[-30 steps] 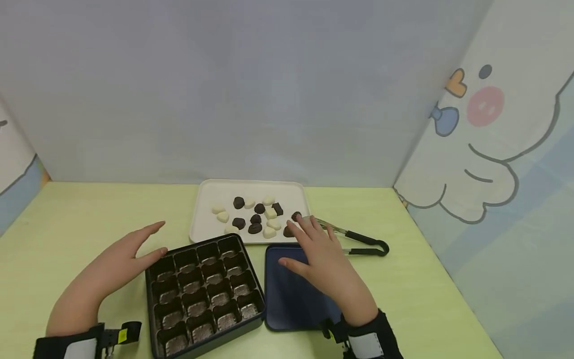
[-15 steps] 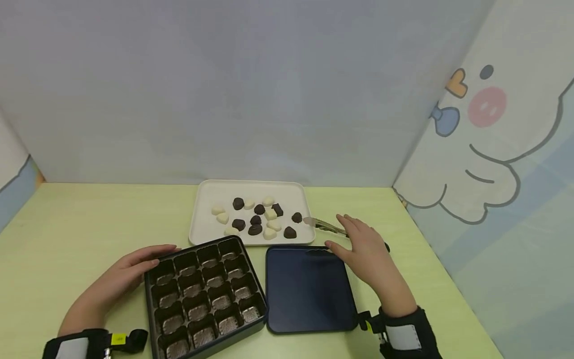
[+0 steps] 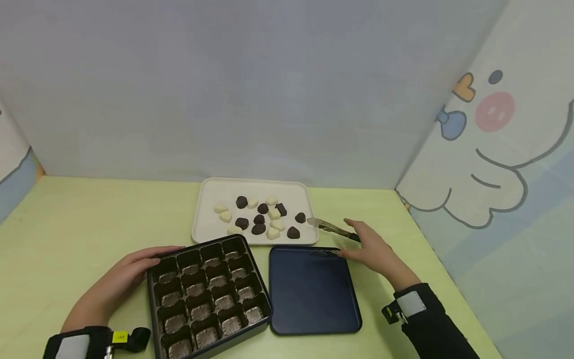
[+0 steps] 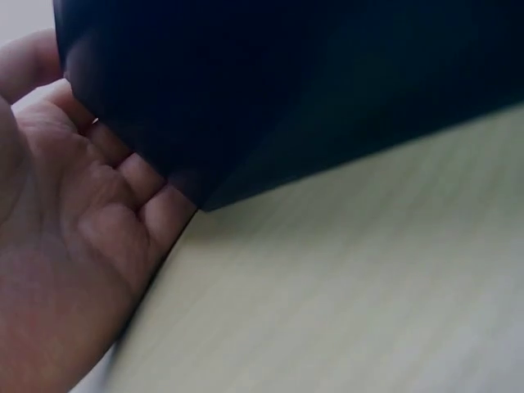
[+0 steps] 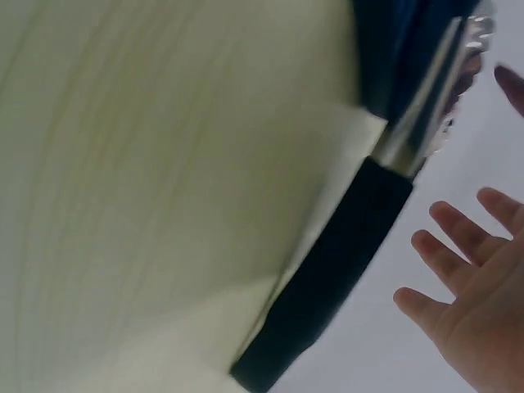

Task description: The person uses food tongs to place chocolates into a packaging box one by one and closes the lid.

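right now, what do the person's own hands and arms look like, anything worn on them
The left hand and right hand are bare. A black cuff on the left wrist carries a pale patch and a yellow tag. The right forearm has a black sleeve, with a whitish rectangle and a smaller yellow mark at the wrist.

Box [image 3: 210,295]: near L corner cut off by head cam's btm edge. L grip [image 3: 127,269], L of box: some fingertips hidden behind its wall in L wrist cam; worktop [image 4: 344,286] blurred there. Tongs [image 3: 334,228], R of box: handle mostly hidden by R grip [image 3: 372,249]. Pale choc [image 3: 234,230], behind box: partly hidden by its far corner.
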{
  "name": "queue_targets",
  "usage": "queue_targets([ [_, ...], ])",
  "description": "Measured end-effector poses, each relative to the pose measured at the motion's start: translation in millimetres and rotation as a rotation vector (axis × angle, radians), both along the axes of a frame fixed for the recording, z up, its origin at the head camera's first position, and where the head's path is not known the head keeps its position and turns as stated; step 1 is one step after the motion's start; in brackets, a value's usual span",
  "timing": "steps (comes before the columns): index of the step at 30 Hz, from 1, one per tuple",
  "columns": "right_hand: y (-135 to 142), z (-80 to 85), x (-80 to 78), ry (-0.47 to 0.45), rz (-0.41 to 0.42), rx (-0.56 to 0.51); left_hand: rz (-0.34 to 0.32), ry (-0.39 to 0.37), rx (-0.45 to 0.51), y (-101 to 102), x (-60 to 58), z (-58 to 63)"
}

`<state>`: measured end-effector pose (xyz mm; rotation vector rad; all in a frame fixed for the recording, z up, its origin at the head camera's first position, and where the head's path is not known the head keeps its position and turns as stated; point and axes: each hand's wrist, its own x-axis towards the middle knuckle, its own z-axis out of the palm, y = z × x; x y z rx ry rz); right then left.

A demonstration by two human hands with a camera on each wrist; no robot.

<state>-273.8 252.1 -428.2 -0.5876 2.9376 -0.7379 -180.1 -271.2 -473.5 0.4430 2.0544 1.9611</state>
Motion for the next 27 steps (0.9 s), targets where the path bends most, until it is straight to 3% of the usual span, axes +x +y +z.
queue_targets([
  [7, 10, -19.6, -13.6, -0.081, 0.064, 0.102, 0.033, 0.09, -0.014, 1, 0.3, -0.2],
  [16, 14, -8.7, -26.2, -0.118, 0.118, 0.154, 0.018, 0.032, 0.02, 5, -2.9, 5.0],
  [23, 14, -7.8, -32.6, -0.043, 0.133, 0.216, 0.027, 0.008, 0.018, 3, -4.6, 2.2],
  [27, 6, 3.0, -26.5, 0.067, 0.125, 0.294, 0.025, -0.005, 0.022, 1, -2.8, 0.8],
])
